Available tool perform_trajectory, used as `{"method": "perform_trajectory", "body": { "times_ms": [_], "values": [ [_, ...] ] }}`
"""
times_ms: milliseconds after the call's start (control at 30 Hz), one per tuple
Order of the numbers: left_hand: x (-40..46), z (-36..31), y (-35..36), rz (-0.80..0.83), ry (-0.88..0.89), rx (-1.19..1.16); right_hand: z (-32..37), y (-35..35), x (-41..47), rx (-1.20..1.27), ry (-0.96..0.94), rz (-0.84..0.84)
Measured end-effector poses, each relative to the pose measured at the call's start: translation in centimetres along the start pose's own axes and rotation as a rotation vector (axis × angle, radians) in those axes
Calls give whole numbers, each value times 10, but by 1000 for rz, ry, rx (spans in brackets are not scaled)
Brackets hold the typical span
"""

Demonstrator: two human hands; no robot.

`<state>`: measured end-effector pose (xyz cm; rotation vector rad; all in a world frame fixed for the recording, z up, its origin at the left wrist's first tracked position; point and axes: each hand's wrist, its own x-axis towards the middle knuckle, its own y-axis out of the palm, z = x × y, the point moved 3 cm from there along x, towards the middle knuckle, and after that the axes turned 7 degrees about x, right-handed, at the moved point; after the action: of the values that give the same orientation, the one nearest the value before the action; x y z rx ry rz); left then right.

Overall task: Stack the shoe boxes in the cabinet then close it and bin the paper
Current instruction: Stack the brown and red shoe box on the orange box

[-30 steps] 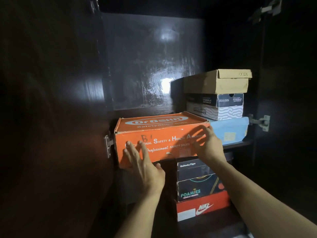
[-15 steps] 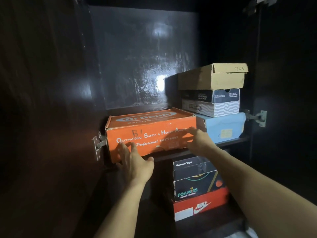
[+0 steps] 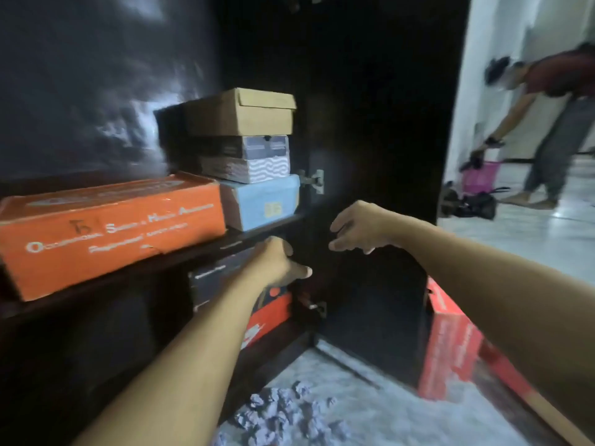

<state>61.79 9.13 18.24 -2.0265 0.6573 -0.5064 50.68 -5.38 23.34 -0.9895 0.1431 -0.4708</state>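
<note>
Shoe boxes fill the dark cabinet [image 3: 370, 91], whose right door [image 3: 380, 188] stands open. On the upper shelf [image 3: 257, 235] a long orange box [image 3: 109, 233] lies at the left, its front end sticking out past the shelf edge. Just beside it on the right sits a pale blue box [image 3: 264, 201], and stacked on that are a box with a wavy grey pattern [image 3: 248, 169], a dark one [image 3: 248, 148] and a plain brown cardboard box [image 3: 241, 112] on top. Below the shelf stands a second stack: a black box [image 3: 215, 278] over a red one [image 3: 272, 312], partly hidden by the arm.

The left hand [image 3: 273, 265] reaches in front of that lower stack, fingers loosely curled and thumb pointing right; whether it touches anything I cannot tell, as the picture is blurred. The right hand [image 3: 357, 226] hangs in the air before the open door, fingers relaxed and a little bent, holding nothing.

Crumpled balls of paper [image 3: 283, 410] lie on the pale floor [image 3: 370, 413] in front of the cabinet. Another red box [image 3: 450, 342] stands on the floor at the right, under the right forearm.

In the bright room beyond, a second person [image 3: 553, 117] bends over a pink basket [image 3: 481, 177], with dark bags [image 3: 473, 202] on the tiles nearby.
</note>
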Motion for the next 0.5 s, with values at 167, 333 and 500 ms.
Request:
{"method": "perform_trajectory", "body": {
  "times_ms": [167,333,500],
  "values": [
    [-3,-78,82,315,200,114,-96,-41,-66,-103,261,22],
    [-14,-142,170,540,361,131,-201,-69,-128,-180,511,18],
    [-21,-199,252,664,473,133,-307,-75,-181,-90,690,-61]
  ]
}}
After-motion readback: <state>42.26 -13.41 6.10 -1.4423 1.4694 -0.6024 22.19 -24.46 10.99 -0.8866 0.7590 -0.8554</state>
